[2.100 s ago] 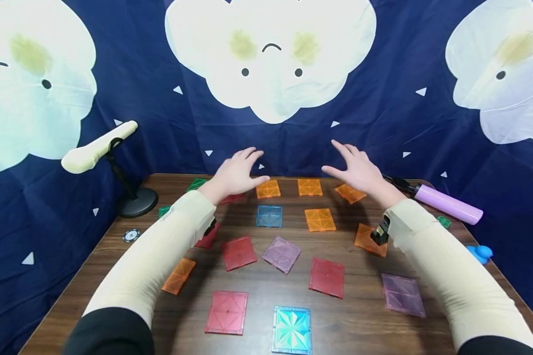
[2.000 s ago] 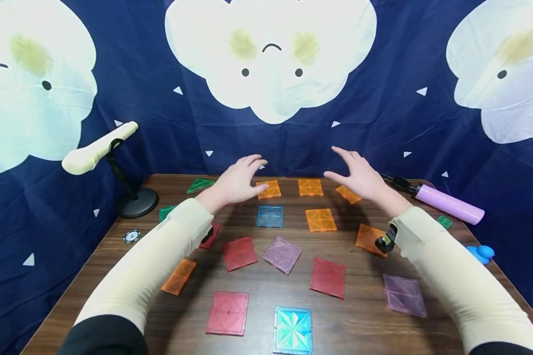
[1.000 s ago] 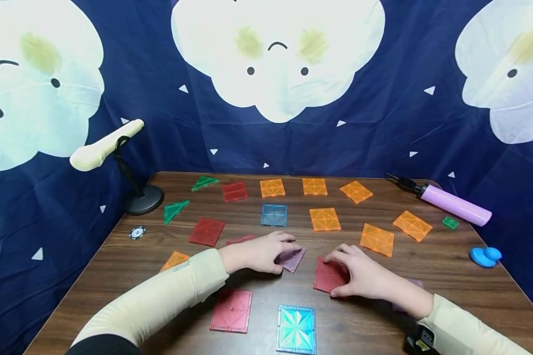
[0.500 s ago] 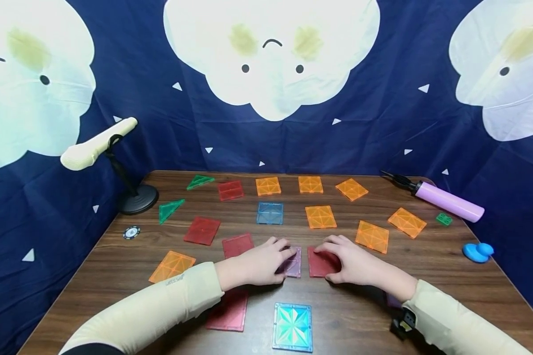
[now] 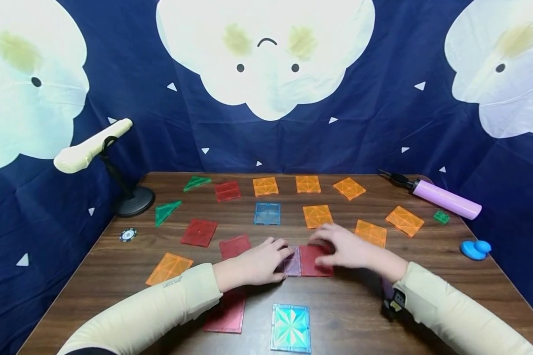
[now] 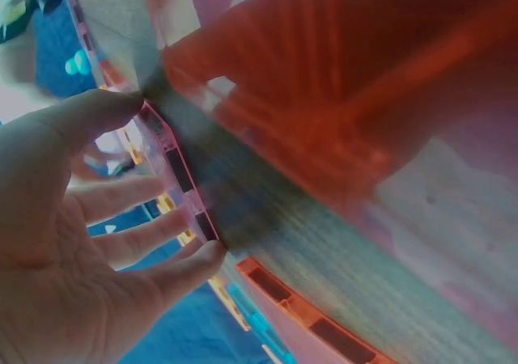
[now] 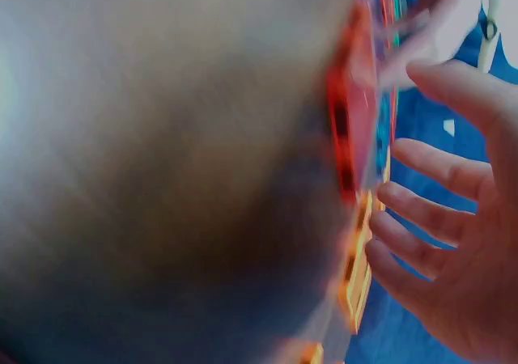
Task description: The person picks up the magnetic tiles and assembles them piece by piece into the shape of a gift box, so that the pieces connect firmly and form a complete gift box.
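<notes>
My left hand (image 5: 262, 260) holds a translucent purple magnetic tile (image 5: 294, 261) flat on the table, thumb at one edge and fingertips at the opposite one. The left wrist view shows that grip along the tile's side (image 6: 180, 170). Edge to edge with it, on its right, lies a red magnetic tile (image 5: 310, 261). Over the red tile hovers my right hand (image 5: 351, 249), slightly blurred. In the right wrist view its fingers (image 7: 429, 210) are spread and apart from the red tile (image 7: 354, 129). Part of the purple tile is hidden under my left hand.
A shiny teal tile (image 5: 290, 327) and a pinkish-red tile (image 5: 228, 318) lie nearer me. Beyond are a blue tile (image 5: 267, 213), several orange tiles (image 5: 318, 216) and green triangles (image 5: 168, 212). A purple pump (image 5: 446, 198) lies right; a black stand (image 5: 134, 201) is left.
Both hands came down from over the far edge onto the tiles. The purple tile was turned straight and the red tile slid left against it. My right hand has just let go.
</notes>
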{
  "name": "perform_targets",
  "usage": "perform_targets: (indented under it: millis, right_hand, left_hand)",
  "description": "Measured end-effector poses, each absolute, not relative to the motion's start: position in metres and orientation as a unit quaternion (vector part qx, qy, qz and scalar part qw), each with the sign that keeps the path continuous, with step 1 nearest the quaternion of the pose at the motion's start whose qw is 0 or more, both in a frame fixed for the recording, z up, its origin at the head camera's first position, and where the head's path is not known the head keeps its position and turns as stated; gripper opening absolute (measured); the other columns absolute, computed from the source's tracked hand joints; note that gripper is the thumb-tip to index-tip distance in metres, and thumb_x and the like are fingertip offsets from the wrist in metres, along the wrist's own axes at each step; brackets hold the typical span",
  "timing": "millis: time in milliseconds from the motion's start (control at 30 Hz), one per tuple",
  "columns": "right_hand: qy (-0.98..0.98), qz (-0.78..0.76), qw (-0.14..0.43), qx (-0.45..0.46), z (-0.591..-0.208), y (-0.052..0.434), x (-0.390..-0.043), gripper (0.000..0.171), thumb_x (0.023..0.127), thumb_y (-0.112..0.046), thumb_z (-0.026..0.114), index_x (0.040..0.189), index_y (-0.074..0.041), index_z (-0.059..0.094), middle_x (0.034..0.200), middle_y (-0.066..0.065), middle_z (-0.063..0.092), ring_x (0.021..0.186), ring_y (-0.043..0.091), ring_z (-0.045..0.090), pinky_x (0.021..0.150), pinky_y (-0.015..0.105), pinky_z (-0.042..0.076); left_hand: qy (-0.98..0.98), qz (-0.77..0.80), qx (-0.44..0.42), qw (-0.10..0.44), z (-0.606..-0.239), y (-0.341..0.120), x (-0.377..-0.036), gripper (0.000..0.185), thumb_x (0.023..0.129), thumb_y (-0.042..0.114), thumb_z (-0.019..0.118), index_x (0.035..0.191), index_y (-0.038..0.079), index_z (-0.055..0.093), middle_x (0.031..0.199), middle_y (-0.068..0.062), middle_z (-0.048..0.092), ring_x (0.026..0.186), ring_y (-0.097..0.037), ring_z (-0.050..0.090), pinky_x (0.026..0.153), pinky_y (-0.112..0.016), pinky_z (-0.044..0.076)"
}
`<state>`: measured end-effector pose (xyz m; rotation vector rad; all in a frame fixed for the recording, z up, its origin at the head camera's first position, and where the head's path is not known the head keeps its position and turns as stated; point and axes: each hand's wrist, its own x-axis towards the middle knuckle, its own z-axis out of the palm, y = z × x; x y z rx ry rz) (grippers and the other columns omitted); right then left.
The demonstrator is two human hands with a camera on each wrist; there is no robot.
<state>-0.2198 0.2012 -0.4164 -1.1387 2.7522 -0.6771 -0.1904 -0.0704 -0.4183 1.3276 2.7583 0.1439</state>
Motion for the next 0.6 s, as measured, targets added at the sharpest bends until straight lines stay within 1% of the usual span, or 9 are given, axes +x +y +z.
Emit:
perform_targets:
  millis: [67, 133, 233, 300, 400, 600]
  right_hand:
    - [0.904, -0.225, 0.027, -0.364, -0.414, 0.204, -0.236, 0.046, 0.087, -0.028, 0.079, 0.127, -0.007, 0.068, 0.13, 0.014, 0.061, 0.123, 0.037, 0.055, 0.102, 0.058, 0.044]
    - [0.909, -0.225, 0.023, -0.349, -0.411, 0.207, -0.252, 0.046, 0.088, -0.021, 0.079, 0.129, -0.004, 0.066, 0.137, 0.021, 0.057, 0.128, 0.043, 0.051, 0.106, 0.061, 0.04]
    - [0.916, -0.215, 0.041, -0.336, -0.411, 0.209, -0.274, 0.049, 0.088, -0.016, 0.078, 0.132, 0.0, 0.063, 0.146, 0.03, 0.047, 0.134, 0.05, 0.044, 0.109, 0.063, 0.034]
    - [0.918, -0.21, 0.058, -0.332, -0.413, 0.209, -0.283, 0.05, 0.089, -0.015, 0.078, 0.135, 0.0, 0.062, 0.15, 0.033, 0.042, 0.136, 0.051, 0.041, 0.11, 0.064, 0.033]
    - [0.917, -0.201, 0.063, -0.339, -0.418, 0.208, -0.288, 0.049, 0.09, -0.013, 0.077, 0.135, 0.0, 0.063, 0.148, 0.033, 0.044, 0.135, 0.051, 0.043, 0.11, 0.063, 0.034]
    - [0.91, -0.2, 0.027, -0.361, -0.422, 0.203, -0.277, 0.043, 0.088, -0.011, 0.08, 0.128, -0.002, 0.068, 0.134, 0.03, 0.056, 0.12, 0.052, 0.052, 0.101, 0.064, 0.04]
  left_hand:
    - [0.899, 0.041, 0.435, 0.032, -0.418, -0.071, -0.189, 0.058, 0.093, 0.033, 0.075, 0.14, 0.003, 0.059, 0.136, -0.015, 0.056, 0.12, -0.032, 0.054, 0.104, -0.039, 0.045]
    - [0.899, 0.036, 0.437, 0.028, -0.418, -0.07, -0.188, 0.058, 0.093, 0.033, 0.074, 0.141, 0.003, 0.059, 0.136, -0.015, 0.056, 0.12, -0.032, 0.054, 0.106, -0.039, 0.044]
    - [0.902, 0.033, 0.43, 0.032, -0.419, -0.068, -0.187, 0.059, 0.094, 0.033, 0.074, 0.141, 0.002, 0.058, 0.138, -0.016, 0.055, 0.122, -0.032, 0.053, 0.107, -0.038, 0.043]
    - [0.905, 0.031, 0.423, 0.036, -0.419, -0.067, -0.185, 0.059, 0.094, 0.033, 0.074, 0.142, 0.002, 0.058, 0.14, -0.016, 0.054, 0.124, -0.032, 0.053, 0.107, -0.038, 0.043]
    - [0.907, 0.022, 0.419, 0.037, -0.418, -0.066, -0.184, 0.06, 0.093, 0.033, 0.075, 0.141, 0.002, 0.058, 0.14, -0.017, 0.054, 0.124, -0.032, 0.053, 0.108, -0.037, 0.043]
    - [0.904, -0.001, 0.426, 0.027, -0.416, -0.065, -0.183, 0.06, 0.093, 0.034, 0.075, 0.141, 0.003, 0.059, 0.137, -0.016, 0.056, 0.122, -0.029, 0.054, 0.107, -0.035, 0.043]
